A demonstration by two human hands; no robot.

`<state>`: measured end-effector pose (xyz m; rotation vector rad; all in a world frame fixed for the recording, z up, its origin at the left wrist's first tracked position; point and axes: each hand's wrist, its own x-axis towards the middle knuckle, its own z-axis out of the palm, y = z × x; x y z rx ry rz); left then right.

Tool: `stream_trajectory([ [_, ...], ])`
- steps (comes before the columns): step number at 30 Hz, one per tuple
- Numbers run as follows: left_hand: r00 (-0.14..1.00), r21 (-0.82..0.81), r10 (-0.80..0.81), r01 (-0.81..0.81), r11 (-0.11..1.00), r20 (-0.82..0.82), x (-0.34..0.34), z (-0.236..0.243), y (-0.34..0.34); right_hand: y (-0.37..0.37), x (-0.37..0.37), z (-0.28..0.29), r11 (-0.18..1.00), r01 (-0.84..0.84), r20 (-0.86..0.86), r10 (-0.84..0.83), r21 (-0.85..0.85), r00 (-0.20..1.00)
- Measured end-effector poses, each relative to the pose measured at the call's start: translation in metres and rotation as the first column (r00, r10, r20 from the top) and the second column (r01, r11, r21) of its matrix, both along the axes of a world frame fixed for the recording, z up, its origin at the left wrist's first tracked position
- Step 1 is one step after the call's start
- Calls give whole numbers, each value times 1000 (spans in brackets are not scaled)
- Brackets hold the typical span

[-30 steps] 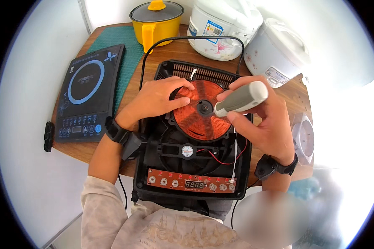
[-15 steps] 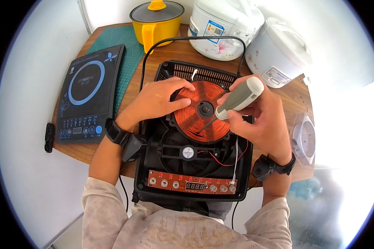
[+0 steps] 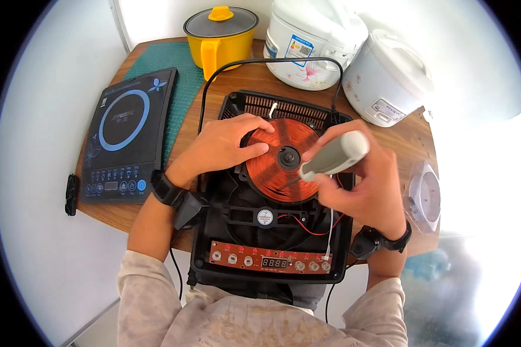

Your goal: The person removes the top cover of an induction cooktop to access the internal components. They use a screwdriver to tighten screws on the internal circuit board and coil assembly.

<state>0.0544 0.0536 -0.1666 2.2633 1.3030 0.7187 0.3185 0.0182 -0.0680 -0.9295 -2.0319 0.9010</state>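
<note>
In front of me an induction cooker base (image 3: 345, 228) stands with its insides bare, its near edge over the table's front. A round copper coil (image 3: 270, 176) sits in it around a dark centre piece. On the coil's upper left rests my left hand (image 3: 231, 140), fingers and thumb apart, holding nothing. My right hand (image 3: 362, 179) is closed around a grey and white screwdriver (image 3: 337, 155). Its thin shaft slants down left over the coil's lower right; whether the tip touches is unclear. Nearer me lie a small round sensor disc (image 3: 265, 217) and a brown circuit board (image 3: 269, 258) with a digit display.
A black glass cooker top (image 3: 124, 136) lies left, partly on a green cutting mat (image 3: 179, 87). Behind stand a yellow pot (image 3: 221, 43) and two white rice cookers (image 3: 309, 43). A black cord (image 3: 272, 60) arches behind the base. A clear plastic tray (image 3: 425, 196) is at right.
The screwdriver's handle has tipped so its end points more toward me, and the right hand has turned with it. My left hand stays on the coil. The whole view has shifted slightly.
</note>
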Motion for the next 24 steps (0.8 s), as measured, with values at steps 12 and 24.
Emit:
stream_trajectory([
  [12,1000,-11,-3,3,1000,-3,-1,-1,1,-2,4,2,997,59,-101,-63,-40,993],
  [24,1000,-10,-5,4,1000,-15,-1,-1,2,3,8,6,992,123,2,-123,1,992],
])
